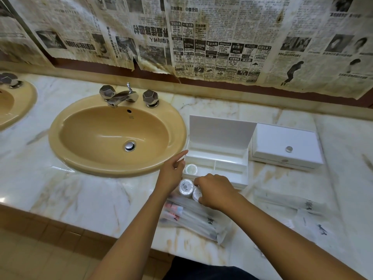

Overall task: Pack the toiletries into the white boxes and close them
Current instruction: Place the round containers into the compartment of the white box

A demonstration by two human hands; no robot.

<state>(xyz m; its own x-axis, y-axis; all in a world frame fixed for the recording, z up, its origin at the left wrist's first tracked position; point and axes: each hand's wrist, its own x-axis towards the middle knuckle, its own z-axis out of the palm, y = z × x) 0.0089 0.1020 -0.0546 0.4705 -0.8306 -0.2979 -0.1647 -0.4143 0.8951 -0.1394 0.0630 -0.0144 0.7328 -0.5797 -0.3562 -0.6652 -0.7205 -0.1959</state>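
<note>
An open white box (232, 156) with its lid raised stands on the marble counter right of the sink. One round wrapped soap (191, 169) lies in its front left compartment. My left hand (172, 172) touches the box's left wall, fingers apart, holding nothing. Two more round soaps sit just in front of the box: one (185, 187) free, the other (196, 194) pinched under the fingers of my right hand (216, 190). Clear sachets with toothbrushes (193, 217) lie below them. A second white box (286, 145) stands closed to the right.
A tan sink (117, 136) with chrome taps (127, 97) is left of the boxes. More clear wrapped sachets (302, 207) lie at the right front of the counter (80, 199). Newspaper covers the wall behind. A second basin (12, 104) is at far left.
</note>
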